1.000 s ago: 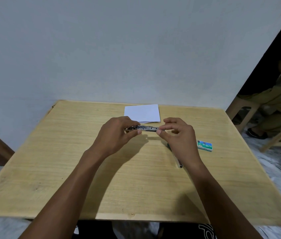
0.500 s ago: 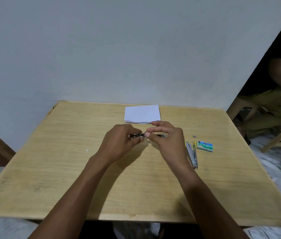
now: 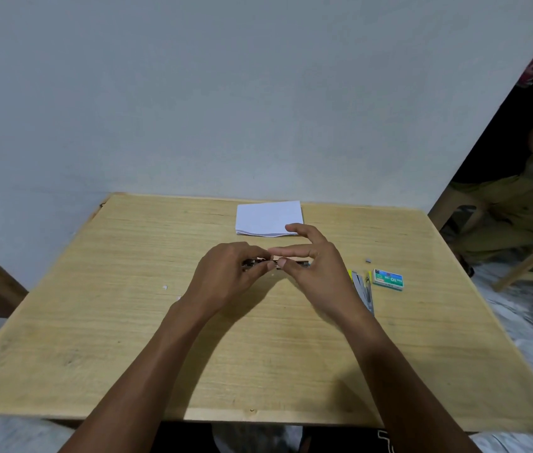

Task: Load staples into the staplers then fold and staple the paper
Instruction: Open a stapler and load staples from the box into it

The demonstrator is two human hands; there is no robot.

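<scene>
At the centre of the frame, just above the wooden table (image 3: 121, 328), two bare hands meet on a small dark stapler (image 3: 252, 263) held level between them. The left hand (image 3: 226, 276) grips its left end with curled fingers, thumb on the near side. The right hand (image 3: 319, 273) pinches the middle of the stapler between the thumb and a finger laid along its top, while the forefinger is lifted clear and points toward the left; the stapler's right end pokes out dark beside that hand. Whether the stapler's magazine is open I cannot tell, as the fingers cover it. Behind the hands, near the far edge of the table, lies a folded stack of white paper (image 3: 268, 217), flat and apart from both hands. Right of centre, a second stapler (image 3: 366, 291) lies on the table, partly hidden by the right wrist, and just beside it sits a green and blue staple box (image 3: 388, 280). A small grey bit (image 3: 368, 260) lies just behind the box. Left of the hands a tiny white scrap (image 3: 164, 287) rests on the wood.
</scene>
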